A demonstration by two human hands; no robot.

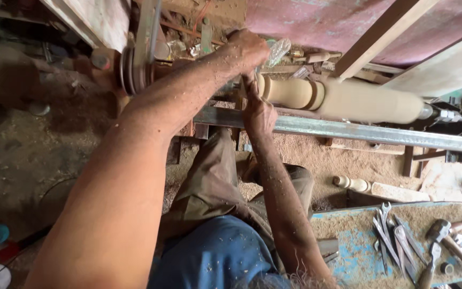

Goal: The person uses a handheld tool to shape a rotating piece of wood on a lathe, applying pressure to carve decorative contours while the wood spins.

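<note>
1. Up at the lathe, the left hand (247,49) reaches over the near end of the turned wooden spindle (343,99), its grip curled shut; what it grasps is hidden beneath the fist.
2. Just below it, the right hand (259,113) rests against the steel rail (359,131), its grip pinching a slim tool (251,80) that points up at the spindle's beaded end.
3. Mounted level between the belt pulley (130,69) on the left and a metal centre (445,113) on the right, the spindle lies just above and behind the rail.
4. Sawdust covers both forearms, the floor (38,155) and the person's brown trousers (215,182).
5. Lower right, a blue desk (359,257) carries a fan of spanners (394,238) and, beside them, a hammer (445,238).
6. Between rail and desk, a second, smaller turned piece (351,183) lies on the floor, well apart from both hands.
</note>
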